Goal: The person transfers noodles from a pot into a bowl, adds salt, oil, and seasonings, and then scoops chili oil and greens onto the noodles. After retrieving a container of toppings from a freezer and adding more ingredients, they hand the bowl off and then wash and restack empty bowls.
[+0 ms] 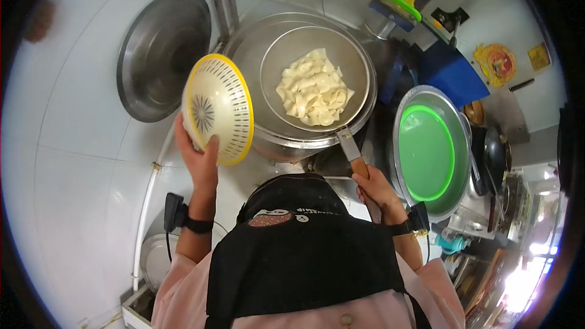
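Note:
My left hand (200, 153) grips a white plastic colander (234, 109) with a yellow rim, tilted on its side left of the big pot. Its slotted inside faces right and holds nothing. My right hand (376, 187) is wrapped round the wooden handle of a large round strainer (271, 85). Wide pale noodles (314, 88) lie heaped in the strainer's mesh, which sits over the mouth of the large metal pot (244, 55).
Right of the pot stands a metal basin (405, 100) with a bright green round basin (426, 152) inside. A big dark round lid (161, 55) leans on the tiled wall at left. A blue box (451, 73) and several pans stand farther right.

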Demonstrator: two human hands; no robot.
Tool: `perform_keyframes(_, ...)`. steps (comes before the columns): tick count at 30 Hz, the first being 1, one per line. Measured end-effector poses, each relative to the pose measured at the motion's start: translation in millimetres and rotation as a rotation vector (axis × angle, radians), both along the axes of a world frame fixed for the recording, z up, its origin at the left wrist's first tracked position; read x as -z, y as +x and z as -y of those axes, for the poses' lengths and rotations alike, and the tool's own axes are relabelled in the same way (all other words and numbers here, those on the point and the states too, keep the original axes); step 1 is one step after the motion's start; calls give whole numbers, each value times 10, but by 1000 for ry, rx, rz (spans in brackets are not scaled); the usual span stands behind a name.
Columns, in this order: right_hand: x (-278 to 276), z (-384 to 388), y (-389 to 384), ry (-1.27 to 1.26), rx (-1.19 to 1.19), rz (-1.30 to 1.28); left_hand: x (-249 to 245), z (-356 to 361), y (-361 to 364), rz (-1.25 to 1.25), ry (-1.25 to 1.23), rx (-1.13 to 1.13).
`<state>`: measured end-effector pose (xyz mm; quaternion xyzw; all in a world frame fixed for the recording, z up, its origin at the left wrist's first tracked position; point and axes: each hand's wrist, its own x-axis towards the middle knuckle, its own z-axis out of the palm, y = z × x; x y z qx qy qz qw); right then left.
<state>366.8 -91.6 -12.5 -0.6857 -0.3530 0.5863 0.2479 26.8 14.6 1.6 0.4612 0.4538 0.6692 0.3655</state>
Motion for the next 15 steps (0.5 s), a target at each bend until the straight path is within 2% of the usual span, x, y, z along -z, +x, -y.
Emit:
perform_keyframes(2, -28, -10, -5, 51, -30, 17, 132, -77, 37, -414, 46, -141)
perform_keyframes(3, -170, -55, 6, 117, -17, 82, 180, -181, 99, -503, 34, -186)
perform_keyframes(4, -309, -98, -12, 185, -2, 139, 145, -282, 159, -483, 45, -206)
perform_keyframes(6, -528, -143, -63, 209, 1, 193, -14, -448, 333, -201, -183, -41)
perform_keyframes(7, -626, -146, -87, 281, -13, 312, -57, -501, 457, -186, -174, -53)
perform_keyframes(9, -861, -176, -196, 340, -28, 520, -101, -594, 664, 657, -327, 264)
perform_keyframes(10, -856, -176, -216, 346, -43, 529, -13, -671, 710, 663, -472, 299)
perform_keyframes(11, -838, -156, -220, 452, -50, 705, 74, -731, 806, 798, -499, 374)
perform_keyframes(12, -827, -155, -235, 562, -52, 879, 147, -815, 866, 811, -490, 370)
perform_keyframes(14, -1034, -149, -395, 598, -61, 954, 230, -918, 961, 1100, -527, 491)
perform_keyframes(15, -1116, -147, -447, 634, -62, 1022, 123, -872, 971, 1027, -506, 470)
